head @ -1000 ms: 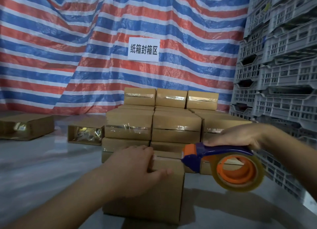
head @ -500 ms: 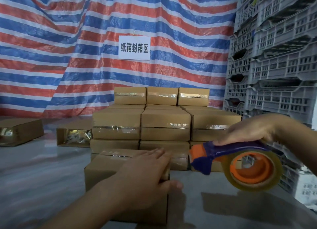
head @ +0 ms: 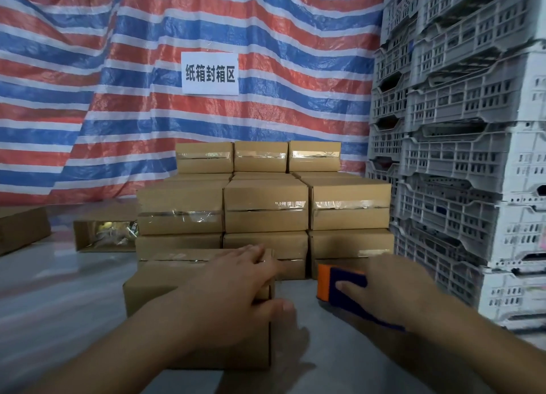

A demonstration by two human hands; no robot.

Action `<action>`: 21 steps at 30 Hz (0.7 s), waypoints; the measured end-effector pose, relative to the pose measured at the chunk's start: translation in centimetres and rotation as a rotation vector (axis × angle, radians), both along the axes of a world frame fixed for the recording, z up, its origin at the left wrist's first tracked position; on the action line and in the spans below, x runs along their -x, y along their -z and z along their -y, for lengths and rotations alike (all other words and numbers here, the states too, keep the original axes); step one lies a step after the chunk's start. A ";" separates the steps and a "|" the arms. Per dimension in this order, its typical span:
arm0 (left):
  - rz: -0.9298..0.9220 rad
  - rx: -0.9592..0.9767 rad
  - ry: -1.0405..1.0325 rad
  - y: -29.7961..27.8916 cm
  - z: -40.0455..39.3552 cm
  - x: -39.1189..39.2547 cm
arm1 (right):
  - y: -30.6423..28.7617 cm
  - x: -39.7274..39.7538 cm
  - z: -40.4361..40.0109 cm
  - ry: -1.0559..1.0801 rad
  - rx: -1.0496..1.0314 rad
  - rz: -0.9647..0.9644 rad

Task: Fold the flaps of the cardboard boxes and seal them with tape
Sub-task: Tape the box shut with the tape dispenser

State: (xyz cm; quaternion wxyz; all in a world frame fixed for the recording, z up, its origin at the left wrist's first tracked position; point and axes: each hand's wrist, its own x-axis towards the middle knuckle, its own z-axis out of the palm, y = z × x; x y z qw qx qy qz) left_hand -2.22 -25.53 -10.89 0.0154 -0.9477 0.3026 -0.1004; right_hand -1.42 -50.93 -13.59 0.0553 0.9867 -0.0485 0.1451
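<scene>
While our left hand [head: 233, 293] lies flat on the top of the near cardboard box [head: 165, 290], low and left of centre in the frame, its fingers are straight and spread over the far right edge, thumb hanging down the right side; nothing is gripped.

Item: our right hand [head: 393, 290], lower right of centre, is curled over the tape dispenser [head: 342, 287], blue with an orange front end; the thumb presses on the blue body. The roll itself is hidden under the hand. The dispenser sits just right of the near box, apart from it.

Item: stack of taped boxes [head: 266, 207], centre of the frame, directly behind the near box. We count three across in the front rows, with a further row of three higher up at the back. Clear tape runs along the front faces.

Item: an open box [head: 103, 231] on its side, middle left, with shiny contents we cannot make out. Another box [head: 23, 228] shows partly at the left edge.

Item: grey floor [head: 59, 290] under everything.

Item: striped tarp [head: 147, 83], red, blue and white, across the upper frame, bearing a white sign [head: 209, 73] with dark characters.

Item: stacked grey plastic crates [head: 472, 142], along the right side.
</scene>
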 end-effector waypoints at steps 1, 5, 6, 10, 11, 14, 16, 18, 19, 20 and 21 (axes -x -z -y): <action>-0.011 -0.006 0.000 -0.1 0.0 0.0 | 1.0 0.3 0.1 0.023 -0.016 0.016; -0.030 -0.030 -0.022 -0.3 0.3 0.0 | 3.5 1.2 0.2 0.055 -0.084 0.045; -0.028 -0.033 -0.024 -0.4 0.4 0.0 | 3.6 1.4 0.1 0.061 -0.091 0.044; -0.029 -0.022 -0.015 -0.3 0.2 0.1 | 2.2 2.4 -1.3 0.099 -0.005 0.049; -0.035 -0.007 -0.008 -0.3 0.1 0.1 | 1.7 2.6 -1.9 0.074 0.033 0.129; -0.092 0.139 0.017 -0.3 -0.3 -0.1 | 1.0 3.2 -4.9 -0.296 -0.291 0.208; -0.207 0.342 0.020 -0.4 -0.7 -0.4 | 0.9 3.6 -8.0 -0.510 -0.686 0.023; -0.317 0.519 0.019 -0.4 -1.0 -0.4 | 2.0 3.2 -10.7 -0.579 -0.951 -0.056; -0.338 0.581 0.012 -0.3 -1.1 -0.4 | 2.7 3.0 -11.8 -0.593 -1.025 -0.019; -0.339 0.643 0.011 -0.2 -1.1 -0.5 | 3.4 2.9 -12.7 -0.597 -1.083 0.027; -0.327 0.724 0.016 -0.1 -1.0 -0.6 | 3.9 2.8 -13.2 -0.595 -1.138 0.046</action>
